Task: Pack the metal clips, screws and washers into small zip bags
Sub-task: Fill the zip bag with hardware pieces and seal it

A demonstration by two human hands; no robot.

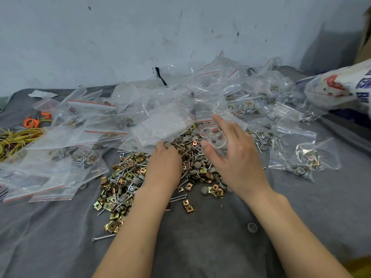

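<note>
Pile of brass-coloured metal clips, silver screws & grey round washers [124, 187] sits on grey cloth [200, 253], right under both hands. Left hand [163, 167] curls down into it, tips hidden, can't tell what it's got. Right hand [239, 157] pinches small clear zip bag [215, 142] just above pile. Blue/red print on white sack [341, 85] too blurry to read.

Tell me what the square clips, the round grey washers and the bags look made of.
Clips: metal, likely zinc-plated steel, by the shiny yellow-gold iridescent sheen. Washers: probably plastic or rubber; matte, flat grey, no glint. Bags: thin clear plastic film, glossy, crinkled, with a red line at the zip.
</note>
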